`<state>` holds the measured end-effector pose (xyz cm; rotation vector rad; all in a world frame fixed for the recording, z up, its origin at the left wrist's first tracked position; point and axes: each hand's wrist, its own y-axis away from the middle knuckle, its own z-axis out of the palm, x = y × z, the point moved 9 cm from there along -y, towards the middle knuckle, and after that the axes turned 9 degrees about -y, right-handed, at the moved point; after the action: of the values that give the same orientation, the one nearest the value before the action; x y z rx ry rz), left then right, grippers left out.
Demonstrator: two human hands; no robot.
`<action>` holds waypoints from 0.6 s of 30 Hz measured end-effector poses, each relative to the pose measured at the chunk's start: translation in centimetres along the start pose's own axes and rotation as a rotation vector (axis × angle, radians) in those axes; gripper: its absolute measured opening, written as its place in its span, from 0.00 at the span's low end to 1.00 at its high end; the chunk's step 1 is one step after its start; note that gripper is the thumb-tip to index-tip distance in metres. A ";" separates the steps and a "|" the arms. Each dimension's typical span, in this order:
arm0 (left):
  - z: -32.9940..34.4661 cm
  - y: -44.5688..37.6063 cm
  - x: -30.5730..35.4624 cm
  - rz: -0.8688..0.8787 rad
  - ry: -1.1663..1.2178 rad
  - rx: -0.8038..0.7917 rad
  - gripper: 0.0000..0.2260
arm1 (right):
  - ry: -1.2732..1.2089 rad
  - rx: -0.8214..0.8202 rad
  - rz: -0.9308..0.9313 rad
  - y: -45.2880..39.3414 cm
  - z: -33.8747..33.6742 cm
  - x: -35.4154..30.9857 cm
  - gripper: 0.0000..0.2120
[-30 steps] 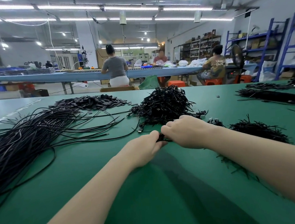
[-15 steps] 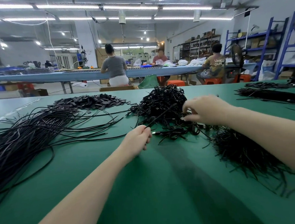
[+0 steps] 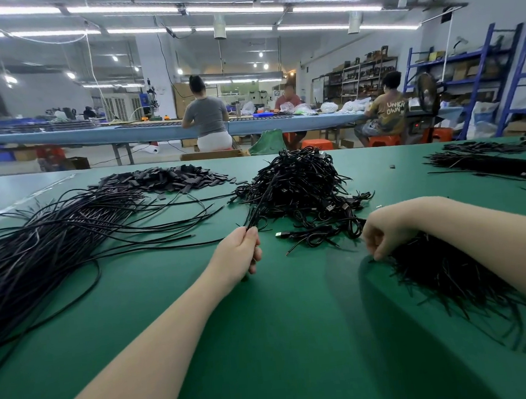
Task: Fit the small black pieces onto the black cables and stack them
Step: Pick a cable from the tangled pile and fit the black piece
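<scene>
Factory assembly floor. Long green surface [image 3: 266, 340] heaped with black cables [image 3: 298, 184] and small black pieces [image 3: 162, 179]. Second long blue surface [image 3: 143, 131] behind, seated workers [image 3: 207, 122] on orange stools [image 3: 384, 140]. Blue steel shelving [image 3: 478, 78] with boxes at right, fluorescent strip lights [image 3: 234, 9] and ducting overhead, machine [image 3: 150, 98] at back.

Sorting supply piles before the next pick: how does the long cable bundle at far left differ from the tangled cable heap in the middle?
The long cable bundle lies fanned out in loose, roughly parallel strands across the green table; the tangled cable heap is piled in a knotted mound. The bundle's ends look bare; the heap shows USB-style plugs. The left hand grips a cable running up into the heap, not the bundle. Both are black.
</scene>
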<state>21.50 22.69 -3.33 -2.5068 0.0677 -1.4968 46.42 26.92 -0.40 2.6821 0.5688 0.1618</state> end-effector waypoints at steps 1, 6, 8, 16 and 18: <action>0.0 -0.1 -0.1 -0.002 0.006 -0.001 0.14 | 0.025 -0.006 0.002 0.1 0.2 0.1 0.03; 0.5 -0.1 -0.2 -0.018 0.072 -0.043 0.14 | -0.101 0.133 -0.074 0.6 -0.2 -0.3 0.05; 0.6 0.0 -0.2 -0.013 0.085 -0.054 0.14 | -0.321 0.284 -0.152 0.8 -1.4 -0.9 0.05; 0.8 -0.1 -0.1 -0.031 0.145 -0.106 0.10 | -0.866 0.827 -0.288 2.5 -6.1 -5.1 0.14; 1.0 -0.1 -0.2 -0.042 0.145 -0.111 0.08 | -0.889 0.853 -0.339 2.6 -6.6 -7.8 0.10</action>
<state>22.24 22.98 -3.94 -2.4938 0.1260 -1.7356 39.00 23.85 6.40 2.8782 0.8787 -1.5879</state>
